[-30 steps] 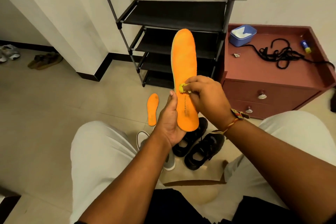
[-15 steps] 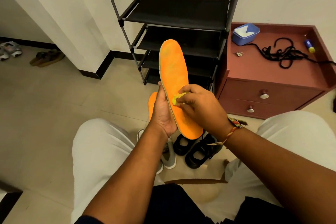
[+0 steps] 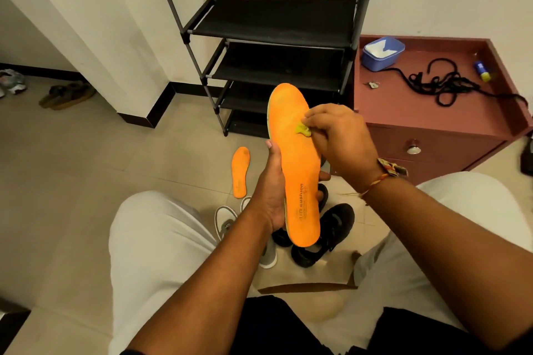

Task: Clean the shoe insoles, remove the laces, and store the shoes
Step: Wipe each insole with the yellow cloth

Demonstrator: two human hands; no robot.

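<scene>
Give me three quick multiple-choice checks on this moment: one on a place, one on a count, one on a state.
1. Where do the black laces lie?
A. on the red cabinet
B. on the rack
C. on the floor

2. How many orange insoles show?
A. one
B. two
C. three

3. The shoe rack shelves are:
A. full
B. half full
C. bare

Answers: 1 A, they sprawl on the cabinet top. 2 B, the held insole and the floor insole. 3 C, no shoes on any visible shelf.

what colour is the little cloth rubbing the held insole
Yellow-green; the cloth shows best in the head view, pinched in the right hand against the orange insole.
</scene>
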